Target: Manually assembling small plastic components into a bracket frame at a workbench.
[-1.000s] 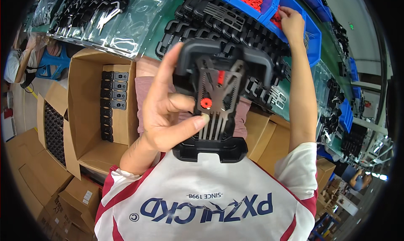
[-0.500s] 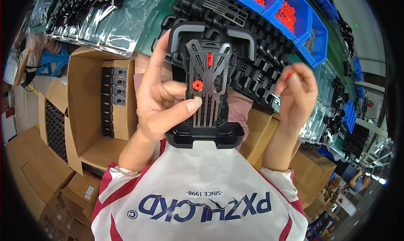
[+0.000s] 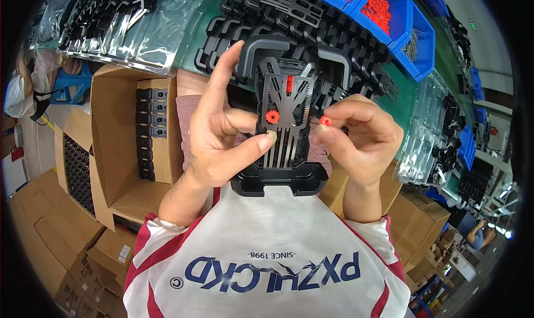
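My left hand (image 3: 214, 145) grips the left side of a black plastic holder (image 3: 311, 176) with two bent arms at its far end. The thumb presses on its slotted metal plate (image 3: 287, 134), and the index finger points up, away from it. One red gear (image 3: 272, 117) sits in the plate's left opening; the right opening shows no red gear. A red slider (image 3: 290, 84) shows near the top of the plate. Just right of the holder, my right hand (image 3: 367, 140) pinches another small red gear (image 3: 326, 120) between thumb and index finger, apart from the plate.
Rows of similar black holders (image 3: 345, 51) lie on the green bench beyond. Blue bins (image 3: 409, 18) hold red gears (image 3: 376, 12) and metal pins (image 3: 410, 46). An open cardboard box (image 3: 114, 145) with black parts (image 3: 144, 134) stands left; another carton (image 3: 417, 223) stands right.
My right hand has come left and down from the bench side, bringing the red gear close to the holder. The holder and my left hand have shifted slightly right in the view.
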The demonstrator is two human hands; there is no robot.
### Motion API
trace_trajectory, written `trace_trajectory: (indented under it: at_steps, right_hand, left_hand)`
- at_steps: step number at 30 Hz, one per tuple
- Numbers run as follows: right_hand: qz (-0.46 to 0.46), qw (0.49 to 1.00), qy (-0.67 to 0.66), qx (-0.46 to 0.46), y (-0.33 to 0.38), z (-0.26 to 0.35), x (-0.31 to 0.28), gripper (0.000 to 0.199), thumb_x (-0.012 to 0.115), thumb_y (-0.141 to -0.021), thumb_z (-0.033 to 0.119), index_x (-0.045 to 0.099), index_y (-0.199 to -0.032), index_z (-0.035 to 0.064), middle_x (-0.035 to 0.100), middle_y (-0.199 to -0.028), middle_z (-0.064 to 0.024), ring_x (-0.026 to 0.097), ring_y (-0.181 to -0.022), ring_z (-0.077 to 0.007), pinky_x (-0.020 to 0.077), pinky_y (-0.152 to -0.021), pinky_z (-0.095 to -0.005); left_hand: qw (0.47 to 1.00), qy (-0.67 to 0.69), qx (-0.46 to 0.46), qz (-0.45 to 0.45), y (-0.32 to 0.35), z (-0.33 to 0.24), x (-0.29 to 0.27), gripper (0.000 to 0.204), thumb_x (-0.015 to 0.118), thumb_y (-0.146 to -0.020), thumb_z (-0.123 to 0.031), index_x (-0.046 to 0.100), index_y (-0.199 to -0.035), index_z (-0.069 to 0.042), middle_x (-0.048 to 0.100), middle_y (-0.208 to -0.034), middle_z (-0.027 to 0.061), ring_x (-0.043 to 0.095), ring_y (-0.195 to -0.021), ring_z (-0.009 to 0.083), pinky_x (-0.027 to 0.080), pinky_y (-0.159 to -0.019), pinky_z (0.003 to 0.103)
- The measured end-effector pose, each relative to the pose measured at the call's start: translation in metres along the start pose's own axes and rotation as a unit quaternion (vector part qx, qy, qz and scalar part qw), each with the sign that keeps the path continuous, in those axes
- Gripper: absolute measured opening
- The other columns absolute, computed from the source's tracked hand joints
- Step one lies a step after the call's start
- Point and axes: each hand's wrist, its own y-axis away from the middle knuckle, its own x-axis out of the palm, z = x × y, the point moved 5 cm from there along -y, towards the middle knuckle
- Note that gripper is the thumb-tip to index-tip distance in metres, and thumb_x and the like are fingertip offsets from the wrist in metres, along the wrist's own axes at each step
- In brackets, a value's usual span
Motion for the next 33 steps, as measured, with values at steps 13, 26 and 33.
trace_trajectory:
  at_steps: [13,26,33]
  right_hand:
    - [0.065,0.992,0.11,-0.016,-0.004,0.006,0.018,0.026,0.073,-0.065,-0.007,0.069,-0.089,-0.0001,0.048,-0.06,0.001,0.035,-0.048,-0.0056,0.0278,-0.042,-0.0173]
    - [0.034,0.994,0.097,0.029,0.001,0.004,0.021,0.017,0.075,-0.066,-0.006,0.065,-0.078,0.001,0.054,-0.063,-0.0006,0.04,-0.049,-0.0057,0.0306,-0.043,-0.0168]
    - [-0.037,0.956,-0.189,0.222,0.013,-0.02,0.018,0.02,0.074,-0.068,-0.007,0.057,-0.067,0.0041,0.054,-0.063,-0.0003,0.042,-0.049,-0.0057,0.0329,-0.045,-0.0176]
  left_hand:
    - [1.0,-0.019,-0.012,0.014,0.001,-0.003,-0.003,0.095,0.058,-0.069,0.01,0.003,-0.146,0.006,0.069,-0.078,0.0126,0.055,-0.055,0.0077,0.042,-0.056,0.013]
    - [0.999,-0.043,-0.007,-0.025,0.012,-0.006,-0.002,0.087,0.061,-0.068,0.007,0.015,-0.143,0.011,0.07,-0.089,0.0161,0.064,-0.082,0.0173,0.047,-0.075,0.018]
    - [0.992,-0.127,0.001,-0.002,0.019,-0.009,0.003,0.078,0.062,-0.068,0.004,0.027,-0.137,0.013,0.068,-0.096,0.0186,0.061,-0.093,0.0205,0.04,-0.088,0.023]
